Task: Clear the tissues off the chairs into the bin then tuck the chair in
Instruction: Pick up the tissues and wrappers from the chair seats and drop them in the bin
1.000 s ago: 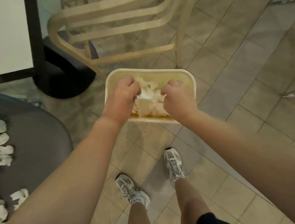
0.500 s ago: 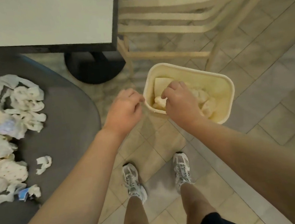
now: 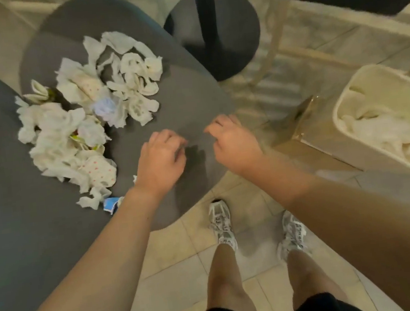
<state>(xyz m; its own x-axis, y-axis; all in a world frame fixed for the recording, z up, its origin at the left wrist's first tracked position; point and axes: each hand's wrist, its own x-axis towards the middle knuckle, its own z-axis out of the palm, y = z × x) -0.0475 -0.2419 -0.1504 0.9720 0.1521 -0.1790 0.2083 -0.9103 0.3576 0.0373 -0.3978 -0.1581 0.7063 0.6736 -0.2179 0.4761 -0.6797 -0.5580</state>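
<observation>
Head view: big messy pile of crumpled white tissues [image 3: 83,118] spread over the left and middle of the dark grey chair seat [image 3: 187,100], some dotted, one bluish wad in the mix, plus a small blue-and-white scrap [image 3: 111,204] near the seat's front edge. Right half of the seat bare right out to its rounded edge. Cream bin [image 3: 342,102] on the tiled floor well off to the right, already holding tissues. Black table base [image 3: 230,36] just behind the seat. Left hand [image 3: 160,158] hovering over the bare part beside the pile, fingers loosely curled, holding nothing. Right hand [image 3: 233,139] over the seat's right edge, same loose curl, empty too.
</observation>
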